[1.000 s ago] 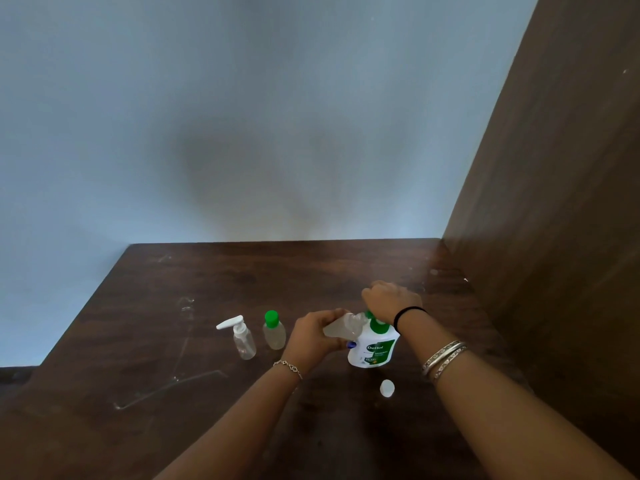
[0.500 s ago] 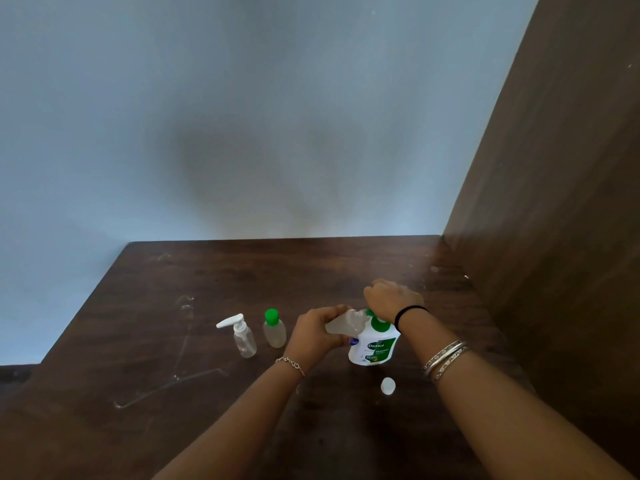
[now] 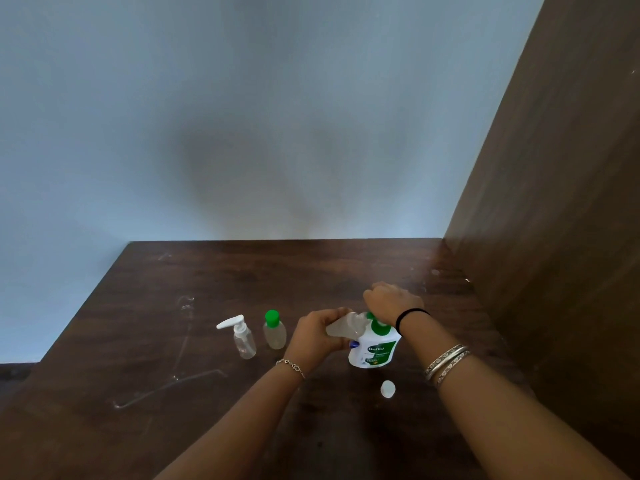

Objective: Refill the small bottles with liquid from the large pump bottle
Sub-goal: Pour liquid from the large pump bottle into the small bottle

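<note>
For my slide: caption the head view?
Left hand tilts small clear bottle under Dettol pump bottle; right hand presses.

Wooden table (image 3: 173,341) bears three bottles, a cap (image 3: 387,389)

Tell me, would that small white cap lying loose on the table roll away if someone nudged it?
The white cap looks round and tiny, so probably very light; a nudge would likely send it skidding or rolling. It lies near the person's right forearm, so a careless sweep might knock it.

dim | soft shadow on wall (image 3: 242,161) | wide-angle edge distortion | slightly soft
</note>
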